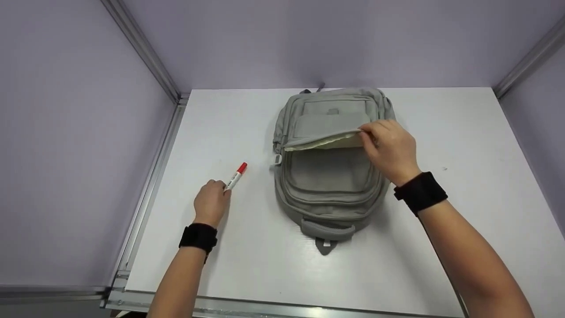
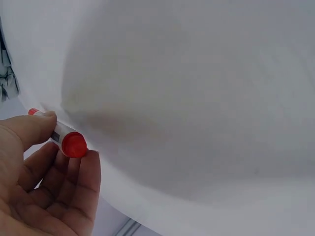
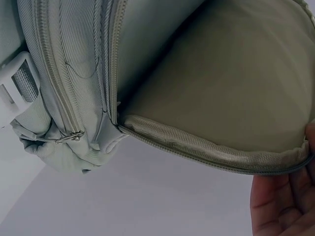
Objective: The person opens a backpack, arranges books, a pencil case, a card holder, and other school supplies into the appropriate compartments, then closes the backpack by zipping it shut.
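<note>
A grey-green backpack point(image 1: 329, 170) lies front side up on the white table, its carry handle toward the person. My right hand point(image 1: 390, 148) pinches the edge of its front pocket flap point(image 1: 326, 140), holding it raised so the pale lining shows. In the right wrist view the zipper edge of the flap point(image 3: 221, 160) runs to the fingers point(image 3: 280, 201) at the right. Left of the backpack, my left hand point(image 1: 212, 202) holds a white marker point(image 1: 235, 177) with a red cap, low over the table. Thumb and fingertips pinch the marker point(image 2: 66, 139) in the left wrist view.
The white table point(image 1: 468, 247) has a metal frame rail point(image 1: 265, 309) along its front edge. Pale panels point(image 1: 331, 39) stand at the back and both sides. A white buckle point(image 1: 277, 160) sits at the backpack's left side.
</note>
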`<state>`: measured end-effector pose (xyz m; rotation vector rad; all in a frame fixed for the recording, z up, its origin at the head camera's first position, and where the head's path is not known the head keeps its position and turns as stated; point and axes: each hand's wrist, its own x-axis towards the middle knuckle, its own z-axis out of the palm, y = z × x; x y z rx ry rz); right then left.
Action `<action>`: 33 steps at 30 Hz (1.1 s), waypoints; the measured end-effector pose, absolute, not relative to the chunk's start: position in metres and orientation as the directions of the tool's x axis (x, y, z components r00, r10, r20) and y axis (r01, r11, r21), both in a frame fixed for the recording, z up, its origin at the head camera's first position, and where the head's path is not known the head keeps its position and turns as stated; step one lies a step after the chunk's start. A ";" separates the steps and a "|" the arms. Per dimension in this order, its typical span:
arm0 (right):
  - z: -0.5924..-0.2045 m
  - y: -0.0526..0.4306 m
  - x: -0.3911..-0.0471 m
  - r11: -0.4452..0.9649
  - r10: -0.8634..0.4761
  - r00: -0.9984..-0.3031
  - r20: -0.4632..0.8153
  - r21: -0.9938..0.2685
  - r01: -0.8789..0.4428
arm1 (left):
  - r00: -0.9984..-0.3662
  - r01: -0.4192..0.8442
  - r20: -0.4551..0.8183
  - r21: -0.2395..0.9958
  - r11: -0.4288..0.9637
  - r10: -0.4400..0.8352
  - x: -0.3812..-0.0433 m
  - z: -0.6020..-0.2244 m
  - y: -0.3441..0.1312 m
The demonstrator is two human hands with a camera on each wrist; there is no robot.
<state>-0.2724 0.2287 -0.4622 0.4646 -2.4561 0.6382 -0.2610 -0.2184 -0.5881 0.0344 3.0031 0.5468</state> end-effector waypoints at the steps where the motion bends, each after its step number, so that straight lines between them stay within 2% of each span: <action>1: -0.462 0.229 -0.273 0.827 -0.183 -0.787 0.589 -0.341 -0.447 | -0.997 0.021 -0.068 0.357 0.934 0.048 -0.260 -0.586 -0.217; 6: -0.463 0.231 -0.273 0.831 -0.167 -0.788 0.593 -0.345 -0.436 | -0.991 0.134 0.025 0.375 0.917 0.135 -0.253 -0.571 -0.199; 11: -0.462 0.233 -0.272 0.837 -0.152 -0.785 0.600 -0.345 -0.425 | -0.954 0.300 0.139 0.375 0.877 0.266 -0.245 -0.552 -0.167; 14: -0.461 0.233 -0.272 0.839 -0.149 -0.791 0.593 -0.347 -0.419 | -0.908 0.415 0.226 0.353 0.839 0.353 -0.242 -0.541 -0.143; 20: -0.460 0.234 -0.272 0.841 -0.141 -0.796 0.589 -0.353 -0.410 | -0.771 0.621 0.377 0.264 0.738 0.513 -0.245 -0.524 -0.089; 24: -0.462 0.232 -0.273 0.839 -0.141 -0.796 0.589 -0.355 -0.412 | -0.744 0.659 0.326 0.214 0.721 0.583 -0.253 -0.520 -0.056; 28: -0.464 0.228 -0.271 0.836 -0.154 -0.799 0.582 -0.355 -0.419 | -0.764 0.643 0.223 0.185 0.743 0.606 -0.261 -0.524 -0.035; 33: -0.465 0.225 -0.270 0.830 -0.165 -0.798 0.580 -0.355 -0.430 | -0.788 0.615 0.182 0.190 0.765 0.588 -0.265 -0.531 -0.024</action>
